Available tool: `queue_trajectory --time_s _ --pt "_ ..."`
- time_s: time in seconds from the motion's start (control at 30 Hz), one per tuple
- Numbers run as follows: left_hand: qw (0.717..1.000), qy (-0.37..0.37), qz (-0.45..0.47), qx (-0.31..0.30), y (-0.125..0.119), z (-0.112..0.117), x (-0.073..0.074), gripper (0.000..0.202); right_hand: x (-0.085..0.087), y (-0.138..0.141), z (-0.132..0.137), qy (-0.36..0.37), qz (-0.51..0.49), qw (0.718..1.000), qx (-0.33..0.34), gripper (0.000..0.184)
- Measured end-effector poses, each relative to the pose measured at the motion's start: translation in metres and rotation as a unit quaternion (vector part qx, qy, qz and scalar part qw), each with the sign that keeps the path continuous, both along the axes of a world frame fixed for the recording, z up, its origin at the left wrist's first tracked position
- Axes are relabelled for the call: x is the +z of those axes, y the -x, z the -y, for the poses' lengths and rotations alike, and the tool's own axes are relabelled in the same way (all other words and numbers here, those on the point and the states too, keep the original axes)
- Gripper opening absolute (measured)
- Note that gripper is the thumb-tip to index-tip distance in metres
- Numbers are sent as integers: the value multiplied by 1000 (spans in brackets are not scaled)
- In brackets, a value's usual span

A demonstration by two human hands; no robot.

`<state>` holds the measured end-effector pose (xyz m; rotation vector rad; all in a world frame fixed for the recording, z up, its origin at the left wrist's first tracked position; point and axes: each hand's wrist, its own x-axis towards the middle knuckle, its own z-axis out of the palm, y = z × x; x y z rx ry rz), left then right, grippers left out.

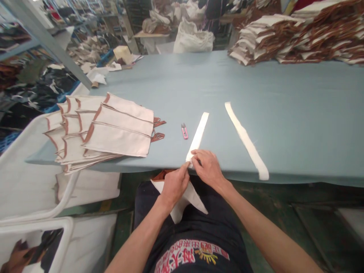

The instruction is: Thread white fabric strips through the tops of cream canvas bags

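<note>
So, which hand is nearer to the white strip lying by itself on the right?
Right. The right hand is left of the strip, apart from it; the left hand is farther left, beyond the right hand.

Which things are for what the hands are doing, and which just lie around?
Likely part of the work:
white strip at the right hand
cream piece
other strip
pink snips
cream stack

Probably just lying around:
white sack
dark heap
</note>
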<state>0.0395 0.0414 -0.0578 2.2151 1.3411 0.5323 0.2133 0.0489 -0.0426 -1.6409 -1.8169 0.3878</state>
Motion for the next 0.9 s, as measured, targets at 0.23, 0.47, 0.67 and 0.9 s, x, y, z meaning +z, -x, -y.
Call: queue_trajectory --time_s 0.23,0.47,0.67,0.9 --pt "998 -28 -54 0 2 3 -10 47 -4 -8 -15 32 -64 997 -36 26" --pt "997 -28 -67 0 -2 0 -7 42 -6 -26 -28 92 -189 971 -111 28" --pt "997 -45 -66 -23 -1 -5 -3 36 -8 -51 -67 148 -321 912 -210 30" --pt "995 -85 -55 -27 0 -7 -17 39 16 -83 -148 179 -463 837 -230 35"
